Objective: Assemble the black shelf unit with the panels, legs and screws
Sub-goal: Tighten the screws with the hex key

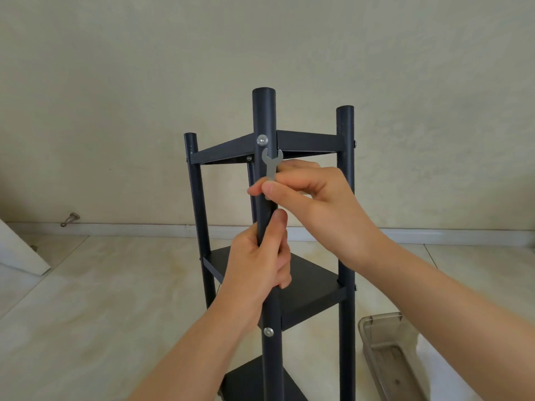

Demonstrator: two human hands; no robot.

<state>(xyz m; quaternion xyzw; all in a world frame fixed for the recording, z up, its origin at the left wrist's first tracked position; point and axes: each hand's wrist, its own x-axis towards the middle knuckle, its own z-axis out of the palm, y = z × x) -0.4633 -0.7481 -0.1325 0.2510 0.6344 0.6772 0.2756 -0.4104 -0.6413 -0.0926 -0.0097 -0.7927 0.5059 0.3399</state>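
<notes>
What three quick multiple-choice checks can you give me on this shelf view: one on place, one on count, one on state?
1. Where on the front leg is the open end of the wrench?
A. Over the leg's top end
B. Just below the upper screw
C. Down at the leg's foot

2. How many silver screws show on the front leg?
A. One
B. Five
C. Two

3. What is the left hand doing?
A. Gripping the front leg
B. Pinching the wrench
C. Hanging free

Answers:
1 B: the right hand pinches the wrench with its open end just under the upper screw.
2 C: only the upper screw and the lower screw show.
3 A: its fingers curl round the leg, below the right hand.
</notes>
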